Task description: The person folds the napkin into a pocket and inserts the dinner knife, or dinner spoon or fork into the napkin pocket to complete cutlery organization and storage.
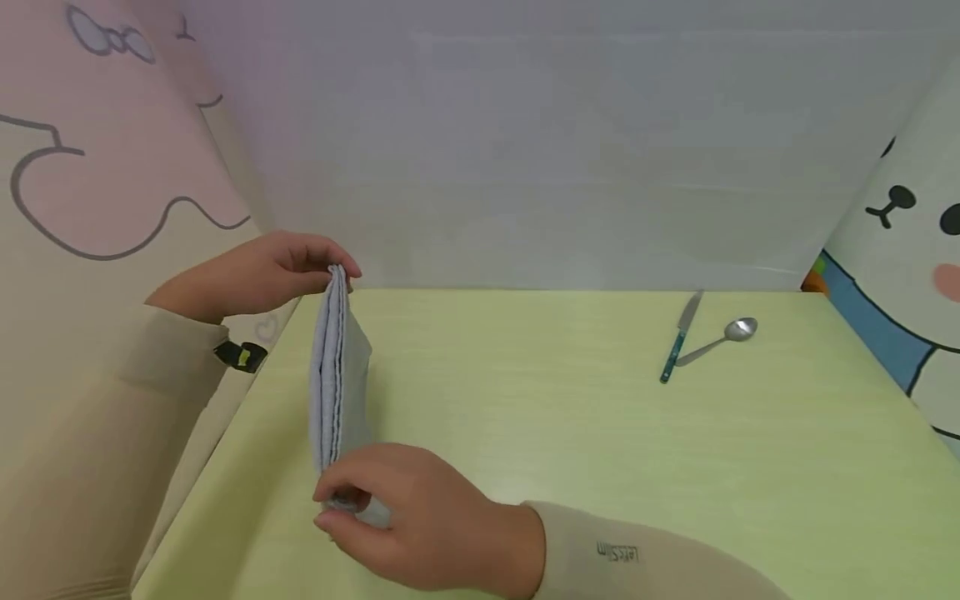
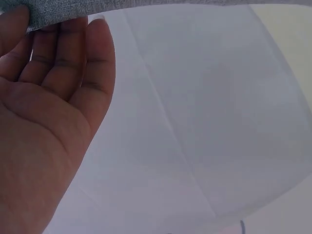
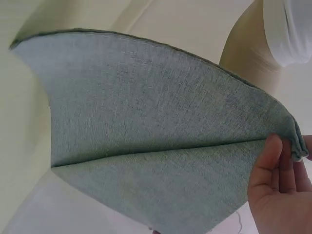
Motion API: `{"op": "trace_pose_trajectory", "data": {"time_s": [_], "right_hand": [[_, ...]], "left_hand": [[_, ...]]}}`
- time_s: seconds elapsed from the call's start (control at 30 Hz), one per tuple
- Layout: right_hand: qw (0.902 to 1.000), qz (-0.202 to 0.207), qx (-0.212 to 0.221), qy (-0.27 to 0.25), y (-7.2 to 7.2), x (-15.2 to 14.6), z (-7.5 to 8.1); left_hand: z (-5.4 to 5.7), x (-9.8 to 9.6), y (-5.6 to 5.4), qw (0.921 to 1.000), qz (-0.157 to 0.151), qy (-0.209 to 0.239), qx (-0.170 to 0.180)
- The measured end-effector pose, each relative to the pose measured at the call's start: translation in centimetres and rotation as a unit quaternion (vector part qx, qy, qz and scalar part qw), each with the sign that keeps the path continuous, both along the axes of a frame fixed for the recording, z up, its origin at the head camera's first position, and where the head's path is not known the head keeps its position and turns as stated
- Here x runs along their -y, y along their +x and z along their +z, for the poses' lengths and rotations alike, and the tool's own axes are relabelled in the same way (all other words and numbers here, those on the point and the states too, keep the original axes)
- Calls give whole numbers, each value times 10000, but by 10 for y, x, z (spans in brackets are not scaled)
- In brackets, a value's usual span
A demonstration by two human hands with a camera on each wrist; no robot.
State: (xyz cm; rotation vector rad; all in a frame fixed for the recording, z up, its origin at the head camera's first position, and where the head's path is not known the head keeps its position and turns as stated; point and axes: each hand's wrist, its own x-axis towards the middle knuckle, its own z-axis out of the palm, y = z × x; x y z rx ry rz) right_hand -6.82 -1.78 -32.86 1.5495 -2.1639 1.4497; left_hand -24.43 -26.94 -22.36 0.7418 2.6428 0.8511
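Note:
A folded grey-blue cloth (image 1: pixel 352 375) stands on edge in the air over the left part of the table, its layered edges facing the head camera. My left hand (image 1: pixel 277 271) pinches its far upper corner between thumb and fingers. At the near lower corner, the thumb and fingers of my right hand (image 1: pixel 435 512) grip the cloth. In the right wrist view the cloth (image 3: pixel 146 97) spreads out wide with a crease across it, and the right hand (image 3: pixel 282 200) holds one corner. Only a strip of cloth (image 2: pixel 146 10) shows above the left hand (image 2: pixel 53 112) in the left wrist view.
A knife (image 1: pixel 681 337) with a dark green handle lies toward the back right of the pale yellow table (image 1: pixel 525 400). Beside its handle is a metal spoon (image 1: pixel 738 330). A white wall (image 1: pixel 562 167) rises behind, with cartoon-printed panels (image 1: pixel 900 275) at both sides.

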Motion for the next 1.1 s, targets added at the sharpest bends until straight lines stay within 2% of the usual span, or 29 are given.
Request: {"op": "trace_pose_trajectory", "data": {"time_s": [0.1,0.2,0.27,0.37,0.53,0.67,0.77,0.9,1.0,1.1], "right_hand": [[9986,38,496,-149,1,7,3],[9936,-83,1109,-218,2,5,0],[9878,-251,1518,-224,1,-2,-6],[9779,-495,2023,-175,0,-17,-18],[9626,-962,2525,211,-2,-45,-41],[9533,-1323,2602,774,-5,-68,-58],[9470,-1546,2374,1515,-7,-87,-69],[9309,-1691,2130,2437,-9,-113,-80],[9194,-1738,2162,2789,-9,-130,-86],[9120,-1754,2089,3063,-8,-143,-91]], "left_hand": [[9,-9,-7,9984,-138,-545,-1],[7,-27,-19,9949,-259,-965,166],[-3,-43,-28,9924,-434,-1105,315],[-24,-68,-41,9885,-725,-1217,527],[-60,-111,-55,9829,-1126,-1268,719],[-84,-146,-59,9810,-1243,-1345,638],[-104,-170,-59,9824,-1194,-1364,462],[-134,-199,-60,9841,-1124,-1354,220],[-153,-218,-61,9834,-1105,-1417,234],[-169,-232,-63,9828,-1019,-1512,305]]}}
